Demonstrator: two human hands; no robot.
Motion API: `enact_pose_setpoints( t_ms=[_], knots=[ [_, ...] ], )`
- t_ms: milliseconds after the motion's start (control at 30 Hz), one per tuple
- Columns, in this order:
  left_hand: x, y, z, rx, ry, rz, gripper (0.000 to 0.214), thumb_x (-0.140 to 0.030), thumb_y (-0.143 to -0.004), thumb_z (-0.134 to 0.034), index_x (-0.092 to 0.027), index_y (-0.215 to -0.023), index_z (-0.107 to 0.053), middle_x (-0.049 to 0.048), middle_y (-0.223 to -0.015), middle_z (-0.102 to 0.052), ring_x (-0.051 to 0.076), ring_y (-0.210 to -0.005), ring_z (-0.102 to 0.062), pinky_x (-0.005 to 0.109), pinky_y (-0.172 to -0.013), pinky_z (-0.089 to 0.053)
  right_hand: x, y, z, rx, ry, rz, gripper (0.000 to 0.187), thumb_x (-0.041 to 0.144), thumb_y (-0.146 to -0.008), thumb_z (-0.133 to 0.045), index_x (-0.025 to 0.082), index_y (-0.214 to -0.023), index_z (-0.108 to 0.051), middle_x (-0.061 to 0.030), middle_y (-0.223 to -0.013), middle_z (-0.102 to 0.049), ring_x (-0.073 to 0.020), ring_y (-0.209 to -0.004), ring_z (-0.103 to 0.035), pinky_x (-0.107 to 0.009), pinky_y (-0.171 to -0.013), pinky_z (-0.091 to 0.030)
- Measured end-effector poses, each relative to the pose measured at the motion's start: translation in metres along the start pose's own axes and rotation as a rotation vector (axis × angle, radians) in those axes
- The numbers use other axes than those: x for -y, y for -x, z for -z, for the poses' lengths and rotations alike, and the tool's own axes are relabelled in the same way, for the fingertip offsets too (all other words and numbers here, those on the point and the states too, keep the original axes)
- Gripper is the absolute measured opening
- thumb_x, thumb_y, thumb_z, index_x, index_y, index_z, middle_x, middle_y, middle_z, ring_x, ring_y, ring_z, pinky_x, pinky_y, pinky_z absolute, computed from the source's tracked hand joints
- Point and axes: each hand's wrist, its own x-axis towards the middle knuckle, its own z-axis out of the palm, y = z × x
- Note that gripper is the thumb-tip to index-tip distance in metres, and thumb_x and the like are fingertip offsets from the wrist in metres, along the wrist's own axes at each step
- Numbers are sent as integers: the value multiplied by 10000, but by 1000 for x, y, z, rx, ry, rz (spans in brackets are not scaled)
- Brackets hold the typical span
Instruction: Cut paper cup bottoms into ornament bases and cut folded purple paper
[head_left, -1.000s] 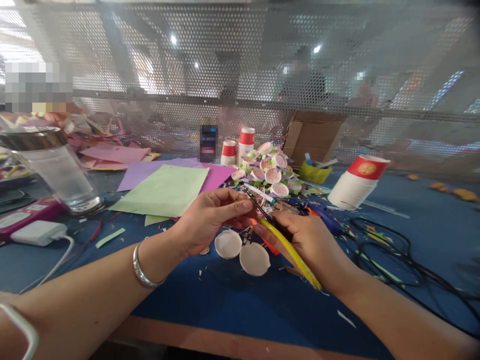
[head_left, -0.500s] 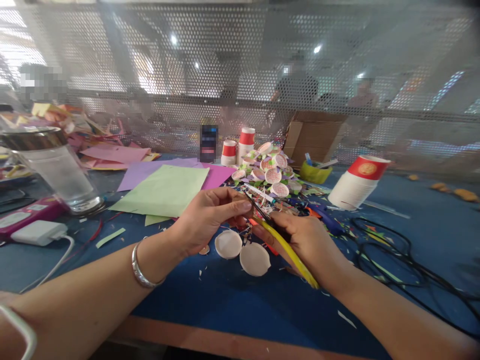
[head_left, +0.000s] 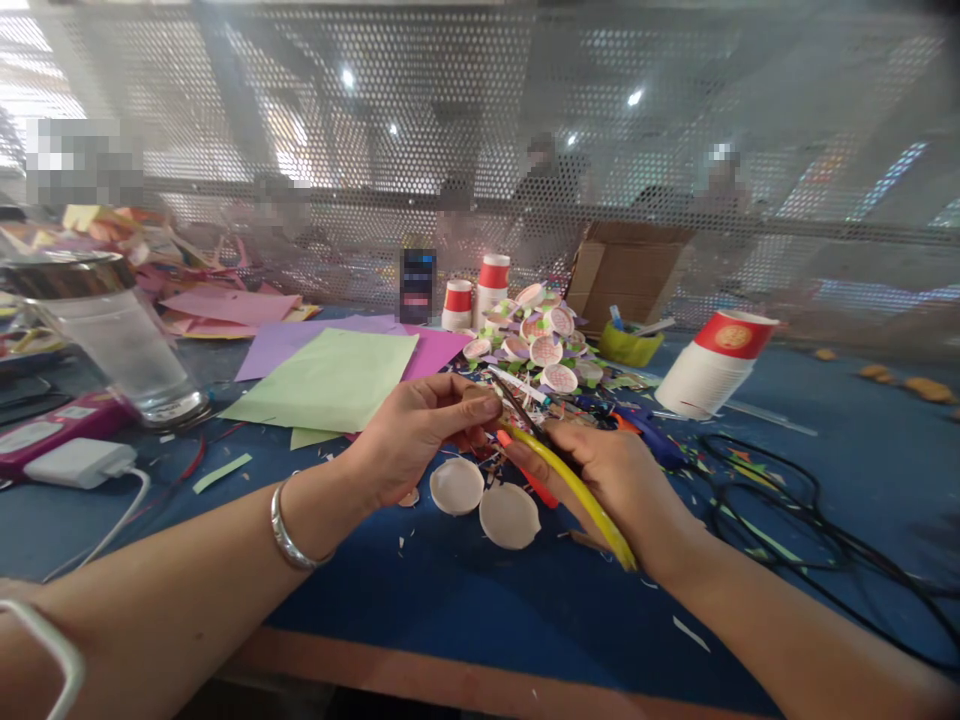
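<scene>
My right hand [head_left: 600,480] is wrapped round a pair of scissors with a yellow handle [head_left: 581,490]. The dark blades [head_left: 517,405] point up and left, towards my other hand, and look parted. Finger and thumb of my left hand [head_left: 427,430] pinch a small brown piece, perhaps card, mostly hidden by the fingers. Just below the hands, two white paper cup bottoms [head_left: 457,487] lie side by side on the blue table. An orange-red tool [head_left: 541,485] lies under the scissors, partly covered by my right hand.
Behind my hands rises a heap of decorated cup bottoms [head_left: 546,350]. Stacked paper cups [head_left: 705,375] lean at right, near black cables [head_left: 810,530]. Coloured paper sheets [head_left: 322,380] and a glass water bottle [head_left: 127,345] are at left. A perforated metal screen [head_left: 480,120] stands behind.
The scissor blades look wider apart than before, and the yellow handle has shifted slightly. My left hand stays nearly in place, still pinching the brown piece.
</scene>
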Motion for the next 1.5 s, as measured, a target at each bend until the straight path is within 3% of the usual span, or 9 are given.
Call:
enact_pose_setpoints(
  t_ms=[100,200,333,500,667,933,1200,1367,1500],
  knots=[
    [1,-1,1,9,-44,-6,239,-277,-792,-792,-129,-725,-616,-5,-692,-639,74,-602,-567,219,-606,-447,-3,-3,1,-33,-84,-64,423,566,-918,-590,179,-775,-683,2,-619,-595,-133,-553,-525,-230,-485,-384],
    [1,-1,1,19,-95,-4,209,-294,-836,-751,-127,-777,-640,13,-749,-662,88,-658,-595,226,-644,-450,-7,-5,3,-43,-80,-113,417,579,-888,-625,193,-730,-629,27,-564,-538,-113,-481,-477,-227,-444,-346],
    [2,-1,1,36,-108,-6,202,-297,-844,-742,-137,-797,-627,6,-747,-643,96,-685,-587,229,-661,-441,-6,-5,5,-6,-113,-92,378,543,-896,-632,205,-733,-586,48,-556,-510,-101,-456,-471,-228,-447,-348],
    [1,0,-1,43,-148,-64,286,-296,-836,-743,-141,-676,-564,-24,-671,-562,69,-605,-486,216,-597,-387,-5,-3,3,-5,-154,-71,351,522,-904,-635,206,-761,-582,49,-575,-519,-98,-471,-464,-228,-462,-357],
    [0,1,-1,4,-306,-116,264,-375,-896,-670,-136,-784,-665,-8,-693,-603,85,-621,-517,221,-593,-403,-5,-4,3,-3,-138,-70,374,545,-875,-663,203,-751,-576,27,-627,-541,-123,-560,-479,-229,-481,-360],
    [0,1,0,-20,-205,-95,257,-347,-801,-790,-149,-912,-671,-4,-749,-657,98,-640,-600,224,-619,-479,-4,-3,3,62,-215,-89,377,561,-847,-694,204,-795,-586,41,-629,-507,-116,-556,-425,-222,-469,-323],
    [-3,1,-1,-56,-237,-159,268,-372,-885,-709,-162,-752,-609,-37,-645,-550,61,-558,-463,183,-526,-381,2,-2,7,148,-477,-166,390,539,-775,-781,213,-869,-588,60,-650,-498,-95,-504,-445,-211,-435,-370],
    [-4,2,1,-94,-312,-152,236,-405,-896,-681,-171,-870,-692,12,-741,-642,107,-659,-582,210,-565,-433,4,-1,7,193,-690,-291,451,537,-693,-842,230,-888,-577,69,-638,-506,-85,-441,-448,-202,-372,-378],
    [-3,1,2,-96,-334,-152,200,-357,-872,-716,-167,-930,-732,19,-770,-674,104,-663,-590,221,-591,-446,2,-1,7,173,-704,-275,467,546,-681,-844,226,-851,-551,56,-663,-519,-83,-468,-454,-195,-385,-385]
  ],
)
